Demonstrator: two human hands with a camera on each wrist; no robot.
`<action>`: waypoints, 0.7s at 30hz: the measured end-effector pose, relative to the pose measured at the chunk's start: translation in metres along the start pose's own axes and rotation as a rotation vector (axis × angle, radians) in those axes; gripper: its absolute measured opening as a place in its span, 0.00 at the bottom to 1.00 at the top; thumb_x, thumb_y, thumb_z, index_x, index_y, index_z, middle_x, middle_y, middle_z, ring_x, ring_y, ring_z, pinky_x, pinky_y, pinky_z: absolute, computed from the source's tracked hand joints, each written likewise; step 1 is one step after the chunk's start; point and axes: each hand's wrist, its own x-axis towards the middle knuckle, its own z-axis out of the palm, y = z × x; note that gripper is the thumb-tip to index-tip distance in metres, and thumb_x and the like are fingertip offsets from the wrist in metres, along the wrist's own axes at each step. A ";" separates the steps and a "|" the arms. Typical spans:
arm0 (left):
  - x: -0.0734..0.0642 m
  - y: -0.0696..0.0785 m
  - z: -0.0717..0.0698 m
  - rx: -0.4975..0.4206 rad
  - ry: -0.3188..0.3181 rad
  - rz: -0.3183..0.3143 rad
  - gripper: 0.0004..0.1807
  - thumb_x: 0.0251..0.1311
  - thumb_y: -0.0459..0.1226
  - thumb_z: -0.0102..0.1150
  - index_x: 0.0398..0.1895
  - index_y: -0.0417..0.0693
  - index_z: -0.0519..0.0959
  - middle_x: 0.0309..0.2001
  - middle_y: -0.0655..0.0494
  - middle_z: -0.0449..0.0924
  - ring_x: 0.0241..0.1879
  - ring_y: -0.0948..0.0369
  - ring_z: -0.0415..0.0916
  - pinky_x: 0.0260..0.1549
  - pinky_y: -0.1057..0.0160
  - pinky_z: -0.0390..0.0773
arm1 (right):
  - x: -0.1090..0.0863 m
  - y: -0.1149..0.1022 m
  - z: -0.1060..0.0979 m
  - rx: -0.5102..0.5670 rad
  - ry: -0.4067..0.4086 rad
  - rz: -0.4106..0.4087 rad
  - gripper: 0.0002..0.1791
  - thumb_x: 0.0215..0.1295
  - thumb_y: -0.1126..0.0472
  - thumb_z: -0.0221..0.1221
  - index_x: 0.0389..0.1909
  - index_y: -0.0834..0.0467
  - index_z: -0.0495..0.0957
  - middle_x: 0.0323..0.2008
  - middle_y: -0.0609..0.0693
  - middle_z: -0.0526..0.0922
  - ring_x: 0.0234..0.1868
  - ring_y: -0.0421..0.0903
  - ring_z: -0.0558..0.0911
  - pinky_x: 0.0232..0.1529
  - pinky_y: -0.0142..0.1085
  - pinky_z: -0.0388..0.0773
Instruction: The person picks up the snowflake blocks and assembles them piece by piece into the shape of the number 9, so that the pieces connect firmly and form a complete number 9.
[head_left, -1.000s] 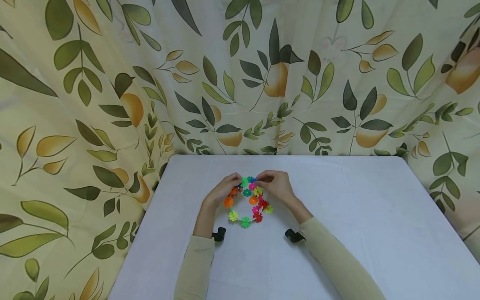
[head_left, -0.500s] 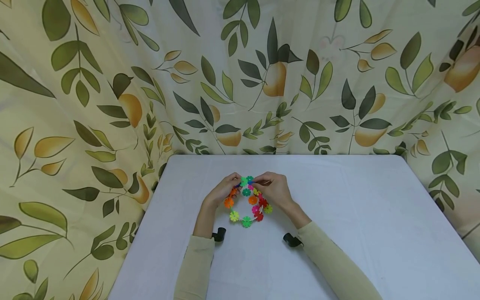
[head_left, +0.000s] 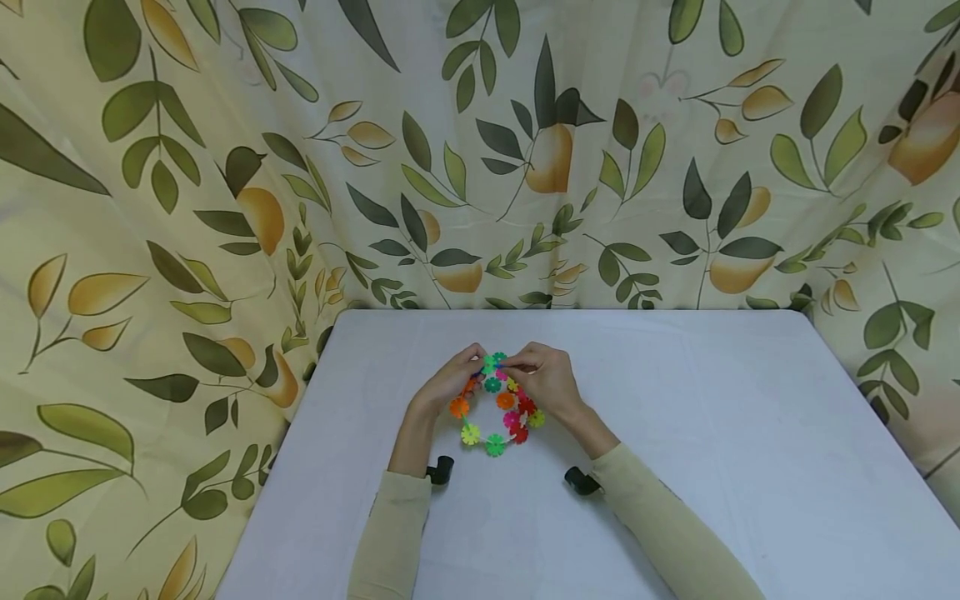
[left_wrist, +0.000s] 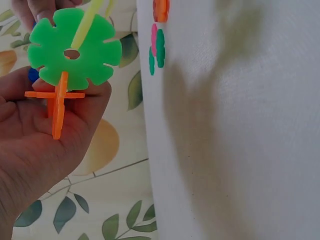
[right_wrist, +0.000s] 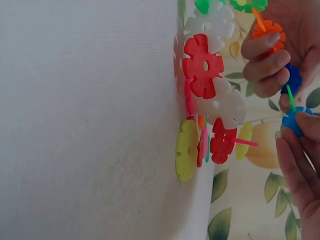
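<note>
Notched plastic snowflake discs are joined edge to edge in a many-coloured ring (head_left: 495, 446) in the middle of the table. My left hand (head_left: 448, 382) grips it at the far left side, its fingers round a dark blue disc (right_wrist: 292, 77) beside an orange one (right_wrist: 270, 36). Opposite, my right hand (head_left: 551, 382) pinches a blue disc (right_wrist: 294, 121) between thumb and fingers. A thin green disc (right_wrist: 290, 96), seen edge-on, stands between the two blue ones. In the left wrist view a large green disc (left_wrist: 97, 55) covers some of the left fingertips.
White, red and yellow discs (right_wrist: 186, 150) of the ring hang low over the white tablecloth (head_left: 675, 400). More discs, orange and green (head_left: 492, 385), lie within the ring. A black wrist camera (head_left: 441, 471) shows at each forearm. A leaf-patterned curtain (head_left: 480, 167) stands behind the table.
My right hand has moved a little left, bringing the blue disc in against the green disc at the far end of the ring. The ring's near side has shifted slightly right.
</note>
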 end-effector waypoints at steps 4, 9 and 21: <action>0.000 -0.001 0.001 -0.002 -0.002 0.007 0.11 0.84 0.39 0.36 0.45 0.41 0.68 0.30 0.50 0.65 0.26 0.57 0.61 0.24 0.65 0.64 | 0.000 0.000 0.003 -0.015 0.007 -0.013 0.08 0.55 0.73 0.76 0.33 0.59 0.92 0.26 0.44 0.84 0.29 0.42 0.85 0.34 0.31 0.85; 0.001 -0.003 0.001 -0.029 -0.013 0.012 0.11 0.84 0.38 0.36 0.44 0.42 0.67 0.29 0.52 0.64 0.25 0.60 0.61 0.23 0.67 0.64 | 0.001 0.001 0.003 -0.018 0.003 -0.040 0.09 0.53 0.74 0.76 0.32 0.58 0.92 0.26 0.44 0.84 0.29 0.42 0.85 0.34 0.32 0.85; -0.007 0.002 -0.012 0.021 0.013 -0.066 0.18 0.80 0.47 0.50 0.50 0.38 0.73 0.32 0.52 0.69 0.27 0.59 0.66 0.26 0.67 0.69 | 0.016 0.010 -0.010 0.058 -0.191 0.141 0.14 0.59 0.70 0.74 0.46 0.60 0.90 0.40 0.48 0.90 0.39 0.45 0.89 0.42 0.37 0.86</action>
